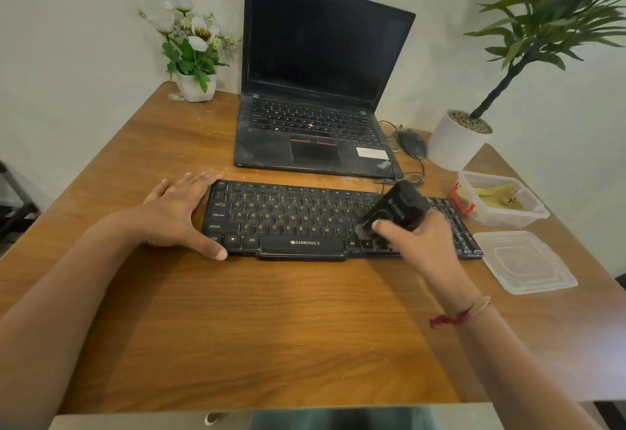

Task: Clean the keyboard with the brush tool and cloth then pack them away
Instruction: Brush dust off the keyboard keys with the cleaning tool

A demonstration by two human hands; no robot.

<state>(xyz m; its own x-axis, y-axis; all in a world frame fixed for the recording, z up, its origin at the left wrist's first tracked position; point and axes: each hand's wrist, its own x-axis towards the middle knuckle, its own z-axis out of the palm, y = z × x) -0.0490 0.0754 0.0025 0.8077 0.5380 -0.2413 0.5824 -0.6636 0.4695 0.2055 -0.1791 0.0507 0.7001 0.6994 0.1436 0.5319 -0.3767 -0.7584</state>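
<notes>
The keyboard (pixel 298 223) lies across the middle of the desk (pixel 271 328). The left hand (pixel 176 212), fingers spread flat, braces the keyboard's left end. The right hand (pixel 418 241) grips the brush tool (pixel 394 211), its bristles on the keys right of the space bar. Short, light strokes along each row, swept toward the desk's front edge, should lift dust without scattering it.

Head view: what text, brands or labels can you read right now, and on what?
"ZEBRONICS": front edge of the keyboard.
"Caps Lock", "Shift", "Ctrl", "Alt" and single letters: its keys.
"ThinkPad": palm rest of the laptop, slightly blurred.
Print on the brush tool: too blurred to read.
The laptop's white sticker: unreadable.
</notes>
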